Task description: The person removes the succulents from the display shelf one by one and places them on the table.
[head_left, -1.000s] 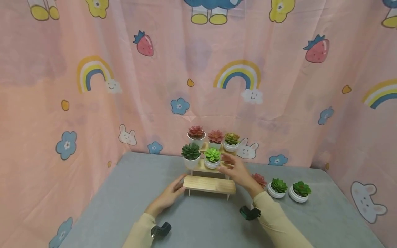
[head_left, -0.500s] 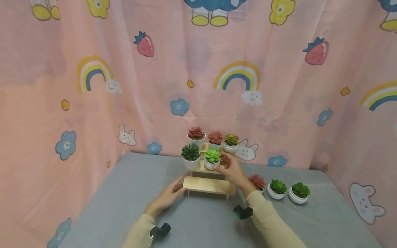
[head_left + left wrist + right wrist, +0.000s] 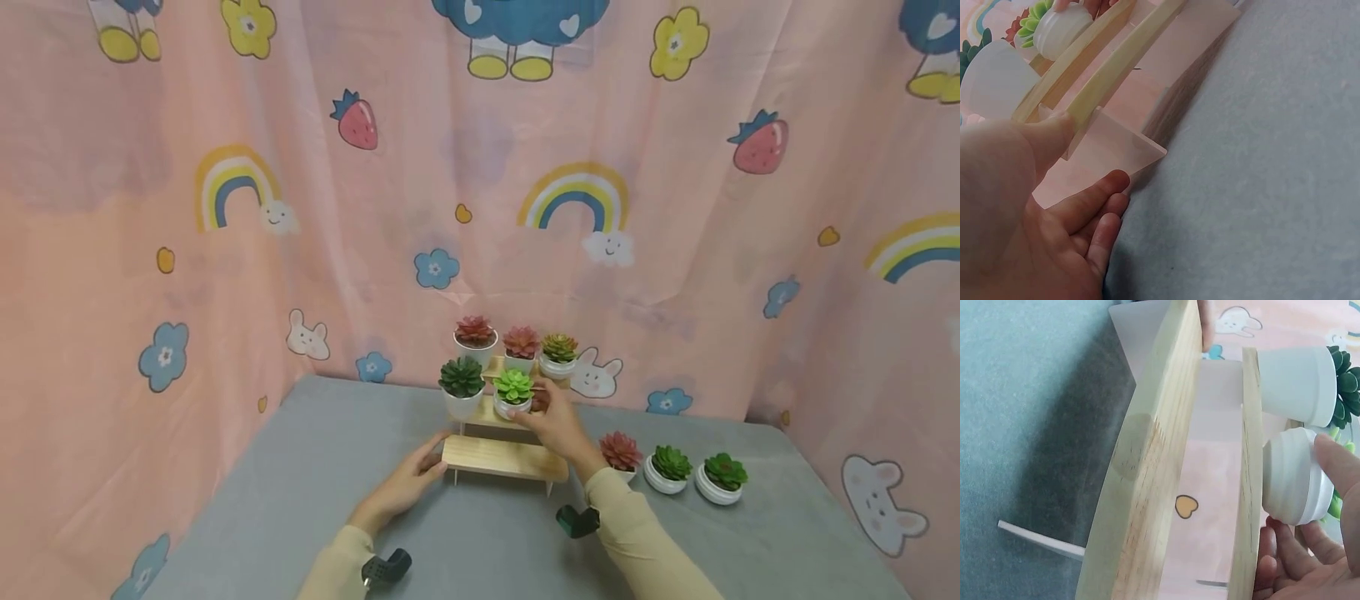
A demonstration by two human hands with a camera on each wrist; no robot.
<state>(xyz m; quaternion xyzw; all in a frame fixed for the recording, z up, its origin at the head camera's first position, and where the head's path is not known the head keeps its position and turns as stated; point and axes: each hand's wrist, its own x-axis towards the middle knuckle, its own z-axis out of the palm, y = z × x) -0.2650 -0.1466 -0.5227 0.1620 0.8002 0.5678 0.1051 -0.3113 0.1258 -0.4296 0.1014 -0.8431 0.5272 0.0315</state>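
A small bright green succulent (image 3: 513,386) in a ribbed white pot (image 3: 1294,478) sits on the middle step of a tiered wooden stand (image 3: 502,458). My right hand (image 3: 557,423) holds that pot from the right, thumb at its front rim and fingers at its far side. My left hand (image 3: 405,485) is at the left end of the lowest step. Its thumb (image 3: 1054,134) touches the wood, while the other fingers extend loosely beside the white leg panel (image 3: 1100,153). A dark green succulent (image 3: 461,379) in a white pot stands left of the bright green one.
On the top step are a dark red succulent (image 3: 475,333), a pink-red succulent (image 3: 521,342) and a yellow-green succulent (image 3: 558,347). Right of the stand, a pink-red succulent (image 3: 620,450) and two green ones, one nearer (image 3: 670,464) and one farther right (image 3: 722,472), stand on the grey tabletop (image 3: 285,492).
My right hand has moved slightly left and closed in around the bright green succulent's pot. My left hand stays at the stand's end. The head view has tilted up slightly.
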